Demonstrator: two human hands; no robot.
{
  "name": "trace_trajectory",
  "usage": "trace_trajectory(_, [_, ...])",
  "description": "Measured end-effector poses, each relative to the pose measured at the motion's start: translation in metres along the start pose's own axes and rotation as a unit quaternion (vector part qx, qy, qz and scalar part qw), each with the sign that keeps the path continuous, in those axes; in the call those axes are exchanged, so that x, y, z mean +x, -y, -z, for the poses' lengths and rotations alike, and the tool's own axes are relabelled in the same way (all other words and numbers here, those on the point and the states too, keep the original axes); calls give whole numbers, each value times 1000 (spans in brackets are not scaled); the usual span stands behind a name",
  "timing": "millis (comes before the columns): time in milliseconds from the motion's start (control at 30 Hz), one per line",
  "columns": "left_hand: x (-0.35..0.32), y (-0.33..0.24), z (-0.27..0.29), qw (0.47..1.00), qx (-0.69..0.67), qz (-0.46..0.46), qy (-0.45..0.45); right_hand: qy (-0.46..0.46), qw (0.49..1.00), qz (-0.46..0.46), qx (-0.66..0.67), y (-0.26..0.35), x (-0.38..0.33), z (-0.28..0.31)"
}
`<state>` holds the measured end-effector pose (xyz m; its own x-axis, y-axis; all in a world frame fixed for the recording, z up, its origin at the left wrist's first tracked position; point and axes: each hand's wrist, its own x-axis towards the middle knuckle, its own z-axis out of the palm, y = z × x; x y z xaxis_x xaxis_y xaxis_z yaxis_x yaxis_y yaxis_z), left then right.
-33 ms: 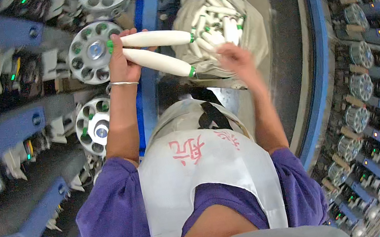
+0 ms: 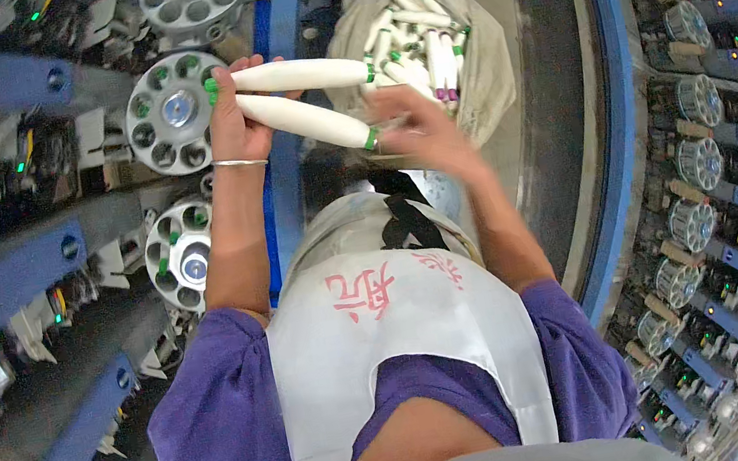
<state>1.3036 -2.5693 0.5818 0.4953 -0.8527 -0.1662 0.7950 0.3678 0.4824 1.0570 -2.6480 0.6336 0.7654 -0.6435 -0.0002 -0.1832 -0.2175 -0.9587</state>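
Two white yarn bobbins with green ends, an upper bobbin (image 2: 297, 76) and a lower bobbin (image 2: 305, 120), lie side by side in my left hand (image 2: 240, 125). The fingers and thumb close round their left ends, and their other ends fan apart toward the right. My right hand (image 2: 425, 127), blurred by motion, is at the right tip of the lower bobbin with its fingers apart. Whether it touches that tip, I cannot tell. Just beyond is a pale cloth sack (image 2: 496, 84) full of similar bobbins, some with purple ends.
On my left, round bobbin magazines (image 2: 180, 111) with ring-set holes line a blue-railed machine (image 2: 20, 267); some hold green-ended tubes. To the right, past a dark strip of floor (image 2: 553, 99), another machine row carries more round magazines (image 2: 701, 162). A white apron (image 2: 384, 317) covers my front.
My right hand has moved left from the sack's near edge to the tips of the held bobbins, uncovering purple-ended bobbins in the sack. My left hand keeps its hold.
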Motion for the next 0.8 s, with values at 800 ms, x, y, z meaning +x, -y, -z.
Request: trace_trajectory(800, [182, -44, -35, 983, 35, -139, -113, -477, 851, -200, 91, -195, 270, 218])
